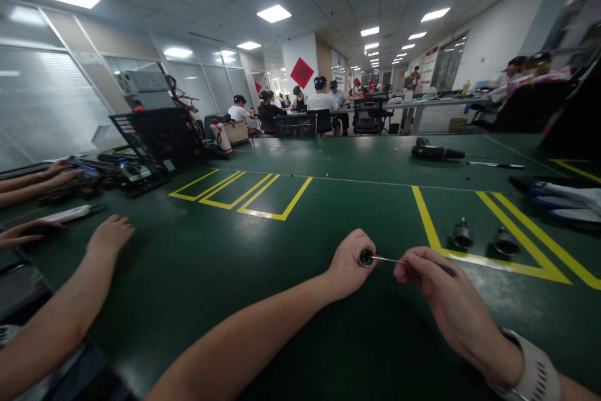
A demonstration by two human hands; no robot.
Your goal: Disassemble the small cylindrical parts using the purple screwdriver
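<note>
In the head view my left hand [351, 263] is closed around a small round metal fitting [365, 257], its dark hollow end turned toward my right hand. My right hand [439, 282] pinches a slim screwdriver [390, 260]; the dark handle runs back under my fingers. The thin shaft reaches to the fitting's opening, though how deep the tip sits I cannot tell. To the right, two metal fittings with short stems stand inside a yellow-taped box: one [462, 235] nearer my right hand, the other [506, 241] further right.
A black power drill [436, 151] and a pen [495, 165] lie on the green table [235, 288]. Gloves [568, 201] lie at right. A co-worker's arm [89, 288] and other hands are at left, near an open computer case [159, 138]. Yellow tape [263, 213] marks boxes.
</note>
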